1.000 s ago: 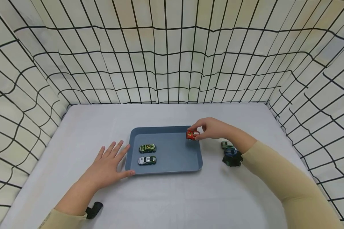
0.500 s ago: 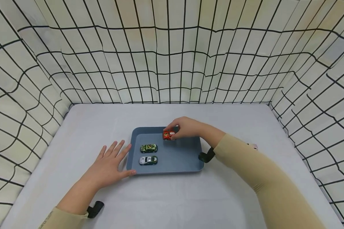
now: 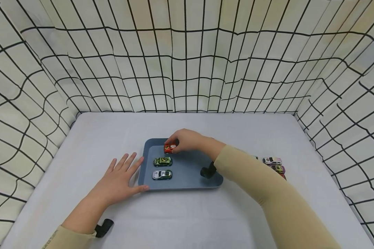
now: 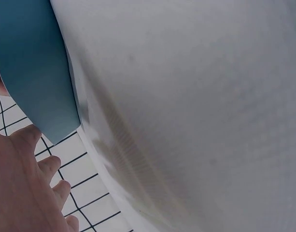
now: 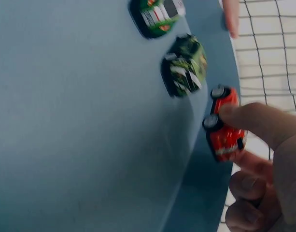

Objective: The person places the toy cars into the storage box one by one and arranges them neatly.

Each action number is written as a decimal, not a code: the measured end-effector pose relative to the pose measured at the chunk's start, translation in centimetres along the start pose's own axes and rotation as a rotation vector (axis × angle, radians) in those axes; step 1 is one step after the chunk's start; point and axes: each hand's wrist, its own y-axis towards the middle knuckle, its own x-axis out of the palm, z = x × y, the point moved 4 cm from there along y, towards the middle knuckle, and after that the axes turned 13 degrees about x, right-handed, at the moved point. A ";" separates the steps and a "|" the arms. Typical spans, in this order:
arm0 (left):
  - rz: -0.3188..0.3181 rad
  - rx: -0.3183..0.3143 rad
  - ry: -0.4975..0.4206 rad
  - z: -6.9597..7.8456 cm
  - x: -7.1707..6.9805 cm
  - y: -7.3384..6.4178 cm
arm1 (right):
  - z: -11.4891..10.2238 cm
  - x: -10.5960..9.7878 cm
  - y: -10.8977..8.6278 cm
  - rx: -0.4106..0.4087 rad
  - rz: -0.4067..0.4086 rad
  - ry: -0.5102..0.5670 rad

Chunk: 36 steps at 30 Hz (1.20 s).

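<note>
Sleeves — beige, close-fitting, long on both arms, ending at the wrists | Hands — left hand and right hand bare, no gloves or rings visible | Wrist gear — small black mount, likely a strap-held camera, under each cuff | Markings — faint lettering on left sleeve, unreadable

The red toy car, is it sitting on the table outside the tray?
No, the right hand pinches the red toy car over the far left corner of the blue tray, behind the green car.
</note>
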 end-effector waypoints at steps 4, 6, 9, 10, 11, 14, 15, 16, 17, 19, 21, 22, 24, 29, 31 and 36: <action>-0.002 0.008 0.006 0.1 0.0 0.0 | -0.5 0.7 0.3 0.020 0.012 -0.072; 0.000 0.012 0.010 0.2 -0.2 0.1 | -0.6 1.0 0.4 0.032 0.022 -0.103; 0.003 0.014 0.010 0.4 -0.3 0.1 | -0.8 1.4 0.5 0.040 0.040 -0.122; 0.004 0.015 0.008 0.5 -0.4 0.1 | -0.8 1.4 0.5 0.043 0.048 -0.125; 0.004 0.015 0.008 0.5 -0.4 0.1 | -0.8 1.6 0.5 0.043 0.057 -0.131; 0.001 0.013 0.005 0.6 -0.4 0.2 | -1.0 1.8 0.5 0.048 0.081 -0.151; 0.003 0.015 0.003 0.6 -0.4 0.2 | -1.0 1.9 0.6 0.051 0.089 -0.164; 0.002 0.014 0.002 0.5 -0.3 0.2 | -1.1 1.9 0.6 0.053 0.096 -0.178; 0.000 0.013 0.003 0.5 -0.3 0.2 | -1.1 2.0 0.6 0.055 0.102 -0.191; 0.002 0.014 0.002 0.5 -0.3 0.2 | -1.3 2.0 0.7 0.059 0.113 -0.217; 0.003 0.015 0.003 0.5 -0.3 0.2 | -1.4 2.1 0.8 0.063 0.122 -0.236; 0.000 0.012 0.006 0.5 -0.3 0.2 | -1.5 2.1 0.8 0.065 0.124 -0.244; 0.000 0.013 0.009 0.5 -0.3 0.2 | -1.6 2.1 0.8 0.068 0.129 -0.260; -0.001 0.008 0.003 0.6 -0.3 0.2 | -1.8 2.3 1.0 0.064 0.133 -0.274; -0.001 0.005 0.000 0.6 -0.3 0.2 | -1.8 2.3 1.0 0.058 0.135 -0.262; 0.002 -0.002 0.003 0.5 -0.3 0.1 | -2.0 2.2 0.8 0.054 0.139 -0.232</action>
